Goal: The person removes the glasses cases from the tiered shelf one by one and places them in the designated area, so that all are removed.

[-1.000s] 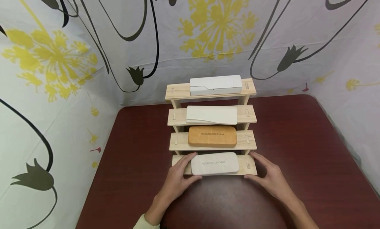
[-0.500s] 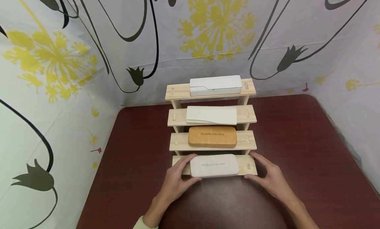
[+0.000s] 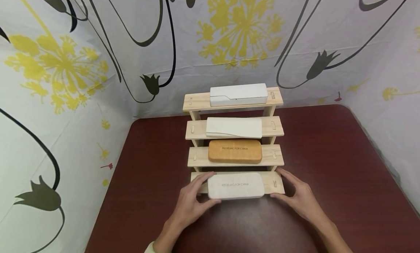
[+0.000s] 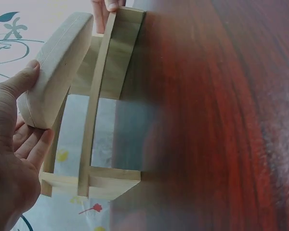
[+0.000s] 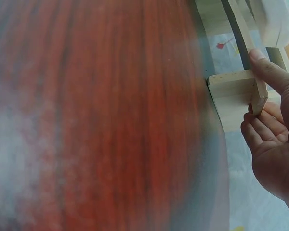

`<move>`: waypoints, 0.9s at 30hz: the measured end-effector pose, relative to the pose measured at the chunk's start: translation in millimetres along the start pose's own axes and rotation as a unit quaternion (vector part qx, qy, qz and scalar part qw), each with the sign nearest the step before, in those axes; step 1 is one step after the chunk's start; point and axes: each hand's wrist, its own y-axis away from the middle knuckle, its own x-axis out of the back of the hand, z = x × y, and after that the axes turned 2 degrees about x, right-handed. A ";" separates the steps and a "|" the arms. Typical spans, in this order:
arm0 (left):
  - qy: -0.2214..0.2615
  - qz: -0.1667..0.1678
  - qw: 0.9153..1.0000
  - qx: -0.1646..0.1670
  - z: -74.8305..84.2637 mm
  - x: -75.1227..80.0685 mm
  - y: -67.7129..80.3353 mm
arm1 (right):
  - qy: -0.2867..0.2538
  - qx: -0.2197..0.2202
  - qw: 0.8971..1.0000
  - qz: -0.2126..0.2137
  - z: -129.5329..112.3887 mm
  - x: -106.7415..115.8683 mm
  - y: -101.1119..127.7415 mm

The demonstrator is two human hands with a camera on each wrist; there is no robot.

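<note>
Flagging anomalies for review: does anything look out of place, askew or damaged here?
One thing: the lettered white case, gripped by the left hand, juts past the front of the lowest shelf, while the orange case, cream case and top white box lie on theirs. Probably handling, not a mishap. No spill or damage shows.

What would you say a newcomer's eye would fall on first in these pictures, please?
Most likely the orange-brown case, on the second-lowest step of the pale wooden stand. Next, perhaps, the off-white lettered case in front of it, its left end gripped by the left hand while the right hand holds the right end of the lowest step. Behind the stand, a large yellow flower print on the white backdrop also stands out.
</note>
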 end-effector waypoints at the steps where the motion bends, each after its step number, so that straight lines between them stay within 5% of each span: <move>1: 0.002 0.000 1.000 0.000 0.7 1.2 -0.1 | -0.001 0.000 1.000 0.000 0.2 0.0 0.0; 27: 0.043 0.046 0.997 -0.039 17.0 36.9 4.9 | 0.000 0.005 1.000 0.002 -1.0 0.3 -0.6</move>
